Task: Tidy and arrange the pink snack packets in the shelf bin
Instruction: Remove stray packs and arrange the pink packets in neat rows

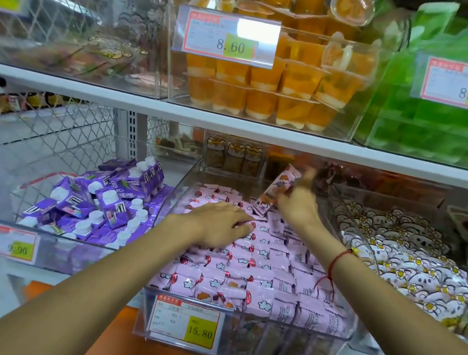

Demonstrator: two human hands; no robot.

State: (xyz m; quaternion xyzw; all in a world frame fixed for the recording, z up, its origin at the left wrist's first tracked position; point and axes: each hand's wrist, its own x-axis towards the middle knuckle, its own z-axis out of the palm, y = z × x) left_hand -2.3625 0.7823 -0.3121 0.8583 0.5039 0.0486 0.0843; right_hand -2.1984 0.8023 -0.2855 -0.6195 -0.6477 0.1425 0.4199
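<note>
A clear plastic shelf bin [246,341] in the middle of the lower shelf is filled with several pink snack packets [260,265] lying in rough rows. My left hand [221,223] rests palm down on the packets near the bin's back left, fingers spread and touching them. My right hand [297,204] is raised over the back of the bin and grips one long pink packet [277,190], held tilted with its top end pointing up and to the right. A red string is tied around my right wrist.
A bin of purple drink cartons [101,198] stands to the left, a bin of white flower-print packets [415,262] to the right. The shelf above [231,121] holds orange jelly cups [275,88] and green packs [431,108]. A yellow 15.80 price tag [186,322] hangs on the bin's front.
</note>
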